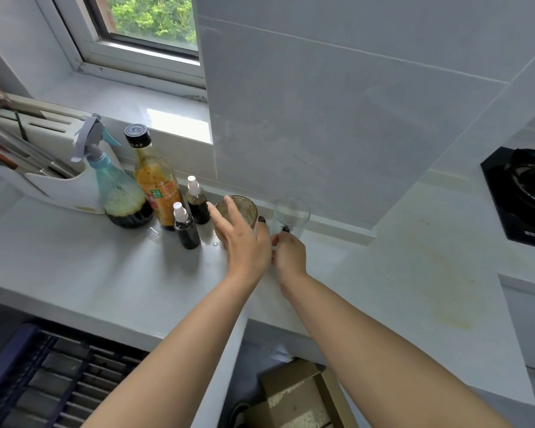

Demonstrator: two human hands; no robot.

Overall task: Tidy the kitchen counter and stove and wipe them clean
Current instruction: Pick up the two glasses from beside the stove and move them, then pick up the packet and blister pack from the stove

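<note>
A dirty glass (pixel 244 208) with brown residue stands on the white counter (pixel 90 267) near the back wall. My left hand (pixel 241 239) reaches over it with straight, spread fingers, and whether it touches the glass is unclear. Right of it stands a clear glass (pixel 292 213). My right hand (pixel 288 254) grips that clear glass low down, fingers curled round its base. The black stove (pixel 519 196) sits at the far right.
Left of the glasses stand two small dark spray bottles (pixel 186 227), a tall sauce bottle (pixel 156 180), a blue trigger sprayer (pixel 115 183) and a white knife block (pixel 40 156). Yellowish stains (pixel 445 288) mark the counter on the right. A dark rack (pixel 44 381) lies lower left, a cardboard box (pixel 294 396) below.
</note>
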